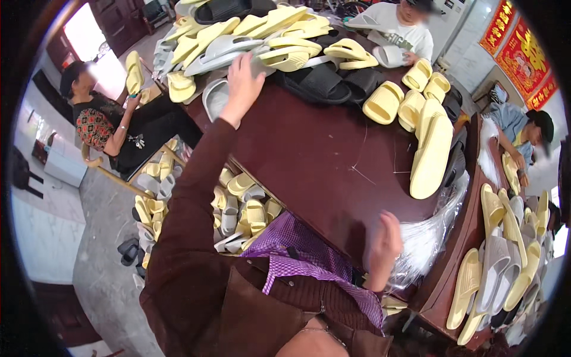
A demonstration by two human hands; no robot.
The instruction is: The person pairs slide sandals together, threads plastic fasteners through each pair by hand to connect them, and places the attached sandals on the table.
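My left hand [244,86] reaches across the dark red table to the near side of a slipper pile, its fingers stretched out over a grey slipper [260,64]. A second grey slipper [215,98] lies just left of my wrist. Nothing is visibly gripped in that hand, though its fingertips overlap the pile. Close to my body, my right hand [385,244] hovers at the table's near edge, slightly blurred, fingers extended and nothing in them. Beside it lies a stack of clear plastic bags [422,250].
Yellow slippers [432,149] and black slippers [318,86] line the table's [297,154] far and right sides. More slippers [256,214] are heaped below left, others [493,262] at right. One person [101,119] sits left, another [410,35] across, a third [514,134] right.
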